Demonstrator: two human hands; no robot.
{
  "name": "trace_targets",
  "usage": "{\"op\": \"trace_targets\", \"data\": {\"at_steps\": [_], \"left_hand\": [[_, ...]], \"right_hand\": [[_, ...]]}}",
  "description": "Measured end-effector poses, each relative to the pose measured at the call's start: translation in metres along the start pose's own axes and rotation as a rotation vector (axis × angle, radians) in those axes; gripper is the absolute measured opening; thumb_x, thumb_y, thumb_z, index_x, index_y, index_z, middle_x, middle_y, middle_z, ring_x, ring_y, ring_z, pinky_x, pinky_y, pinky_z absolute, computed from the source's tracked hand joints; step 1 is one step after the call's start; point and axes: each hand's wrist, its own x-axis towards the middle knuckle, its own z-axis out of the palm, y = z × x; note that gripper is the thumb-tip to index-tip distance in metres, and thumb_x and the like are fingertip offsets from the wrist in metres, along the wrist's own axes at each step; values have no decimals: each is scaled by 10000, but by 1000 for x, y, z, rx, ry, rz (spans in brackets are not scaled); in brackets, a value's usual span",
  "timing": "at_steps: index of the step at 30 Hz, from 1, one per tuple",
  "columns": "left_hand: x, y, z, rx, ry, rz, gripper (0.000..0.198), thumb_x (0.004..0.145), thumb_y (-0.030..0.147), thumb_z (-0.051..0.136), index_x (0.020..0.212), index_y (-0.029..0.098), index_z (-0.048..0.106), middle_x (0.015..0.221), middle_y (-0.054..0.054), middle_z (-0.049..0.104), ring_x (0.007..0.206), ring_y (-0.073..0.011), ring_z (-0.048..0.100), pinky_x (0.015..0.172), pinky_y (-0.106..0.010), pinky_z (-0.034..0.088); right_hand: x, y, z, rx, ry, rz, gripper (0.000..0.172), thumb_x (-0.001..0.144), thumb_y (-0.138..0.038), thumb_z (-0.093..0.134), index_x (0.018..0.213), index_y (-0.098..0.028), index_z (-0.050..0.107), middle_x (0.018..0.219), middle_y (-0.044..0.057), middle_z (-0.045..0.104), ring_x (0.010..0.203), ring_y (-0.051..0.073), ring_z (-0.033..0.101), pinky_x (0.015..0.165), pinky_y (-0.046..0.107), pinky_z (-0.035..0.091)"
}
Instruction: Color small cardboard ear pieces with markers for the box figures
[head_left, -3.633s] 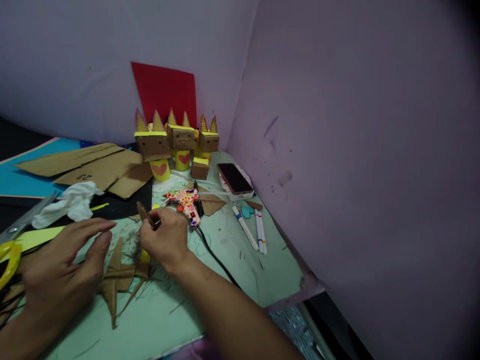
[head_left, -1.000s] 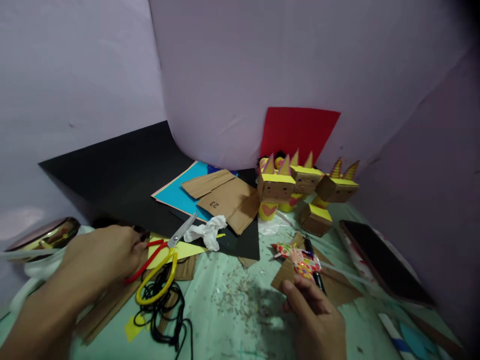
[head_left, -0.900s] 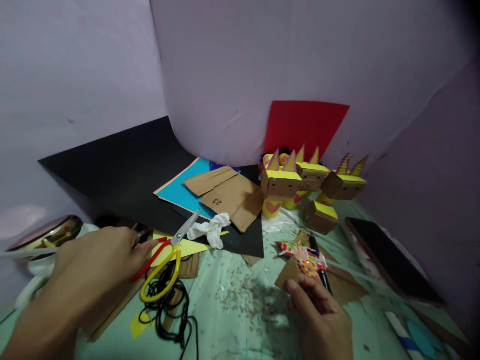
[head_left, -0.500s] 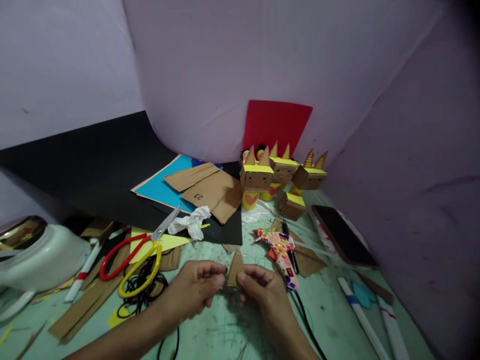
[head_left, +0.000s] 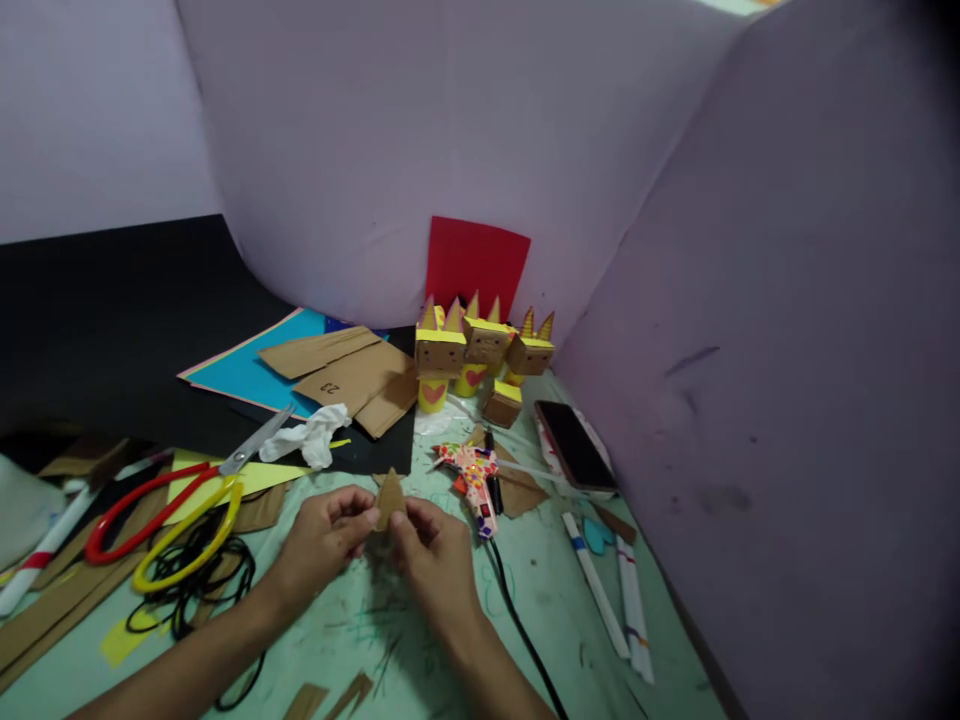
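A small pointed triangle of brown cardboard (head_left: 389,499) is held upright over the table, its tip away from me. My left hand (head_left: 330,538) pinches its left lower edge between thumb and fingers. On the opposite edge, my right hand (head_left: 433,548) grips it the same way. Just to the right of my right hand lies a flower-patterned glue gun (head_left: 474,480), its black cord running toward me. Scissors with red and yellow handles (head_left: 187,530) rest left of my left hand, beside a tangle of black cord (head_left: 199,585).
Cardboard figures with pointed horns (head_left: 439,355) stand at the back before a red sheet (head_left: 477,262). Cardboard pieces (head_left: 352,385) lie on blue paper (head_left: 232,370). To the right are a phone (head_left: 574,445) and white markers (head_left: 595,585). Crumpled white tissue (head_left: 311,435) sits near the scissors.
The view has swung to the right, so everything appears shifted left. My left fingers, apart from the cardboard triangle before, now touch its edge. My right hand keeps its hold.
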Motion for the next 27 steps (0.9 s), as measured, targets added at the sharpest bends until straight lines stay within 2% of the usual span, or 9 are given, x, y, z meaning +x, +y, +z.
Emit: {"op": "trace_targets", "data": {"at_steps": [4, 7, 9, 12, 14, 16, 20, 24, 27], "left_hand": [[8, -13, -9, -56, 48, -17, 327, 597, 459, 627, 680, 165, 511, 389, 92, 414, 346, -46, 289, 358, -165, 195], [12, -22, -12, -93, 81, -23, 353, 597, 480, 633, 699, 167, 506, 388, 92, 416, 349, -47, 285, 364, -163, 194], [13, -22, -11, -113, 97, -28, 361, 588, 486, 635, 699, 167, 507, 387, 89, 419, 352, -49, 287, 368, -165, 195], [12, -14, -6, -132, 102, -45, 367, 546, 490, 645, 659, 171, 503, 383, 89, 406, 353, -53, 287, 367, -172, 193], [10, -8, -4, -132, 104, -43, 359, 533, 488, 646, 634, 176, 501, 382, 91, 390, 356, -55, 284, 365, -176, 190], [9, -4, -3, -121, 104, -36, 341, 544, 481, 639, 621, 179, 501, 383, 91, 385, 360, -57, 281, 365, -179, 196], [10, -4, -4, -105, 103, -16, 323, 558, 472, 629, 620, 179, 509, 394, 86, 388, 375, -65, 298, 371, -184, 223], [12, -7, -3, -119, 85, 11, 303, 573, 445, 630, 597, 182, 483, 429, 84, 386, 380, -59, 296, 376, -184, 208], [13, -6, -1, -126, 75, 40, 294, 570, 429, 624, 574, 180, 467, 440, 81, 379, 384, -55, 289, 384, -185, 207]], "right_hand": [[-5, -16, -4, -210, 73, 21, 322, 740, -291, 570, 1013, -153, 670, 914, 87, 706, 611, 162, 601, 586, 286, 486], [-9, -42, -21, -107, 133, 84, 297, 712, -297, 582, 957, -152, 665, 924, 98, 704, 689, 184, 626, 629, 301, 505], [-3, -61, -44, -63, 163, 58, 303, 700, -310, 599, 961, -166, 655, 936, 94, 702, 768, 200, 643, 676, 311, 512], [30, -78, -89, -222, 222, -6, 404, 668, -339, 635, 1025, -149, 623, 1034, 113, 672, 902, 231, 639, 795, 343, 494], [66, -77, -114, -498, 386, 23, 535, 648, -369, 641, 1102, -93, 578, 1099, 154, 640, 991, 259, 610, 853, 346, 466], [103, -68, -127, -583, 453, 56, 688, 624, -389, 663, 1191, -33, 503, 1185, 229, 577, 1069, 322, 565, 879, 395, 438], [150, -43, -119, -673, 506, 141, 794, 529, -483, 718, 1144, -23, 516, 1100, 265, 616, 1032, 387, 579, 807, 429, 461], [160, -24, -100, -759, 593, 199, 873, 515, -470, 726, 1172, 37, 454, 1162, 385, 522, 1072, 462, 527, 818, 509, 420], [159, -24, -97, -772, 579, 193, 821, 556, -398, 710, 1184, 57, 439, 1088, 374, 574, 1027, 456, 564, 799, 484, 435]]}}
